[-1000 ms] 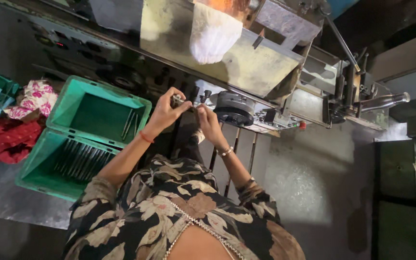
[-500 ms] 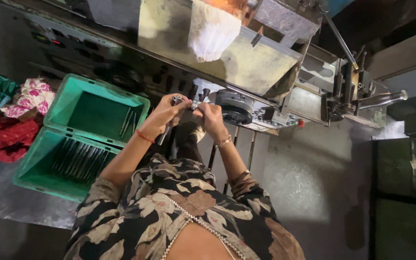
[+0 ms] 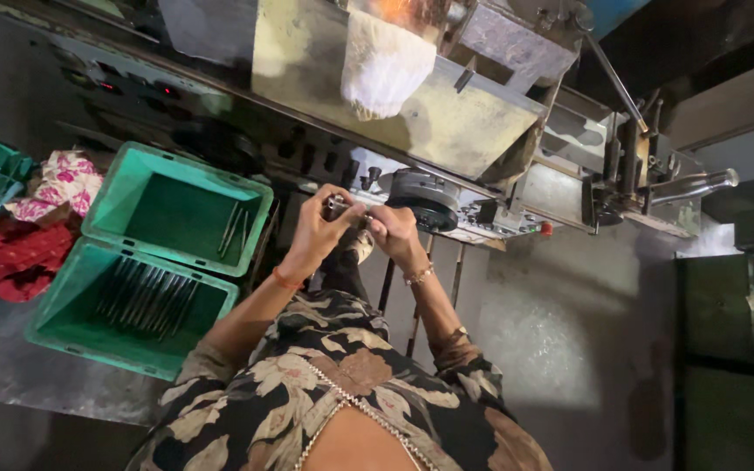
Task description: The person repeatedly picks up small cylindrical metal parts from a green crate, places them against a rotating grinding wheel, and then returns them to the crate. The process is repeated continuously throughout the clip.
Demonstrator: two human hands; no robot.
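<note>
Head view first: you stand at the lathe-like machine (image 3: 517, 174) that fills the upper centre of the frame, its round chuck (image 3: 425, 202) just right of your hands. At left sit two green crates; the upper crate (image 3: 181, 209) has a few metal rods, the lower crate (image 3: 124, 305) a full row.

Your left hand (image 3: 316, 231) and right hand (image 3: 392, 231) meet at mid-frame, fingers of both closed on a small metal part (image 3: 339, 206), held in the air just left of the chuck. It is too small to say exactly what it is.

Risks, as I judge them: your fingers are near the chuck, and your bangle (image 3: 419, 276) or loose sleeve (image 3: 460, 349) could snag if it turns. With such a fingertip hold, the part could also slip and drop below the machine.

Against the earlier frames, your hands have drawn slightly down and left from the chuck; crates and rods lie unchanged.
</note>
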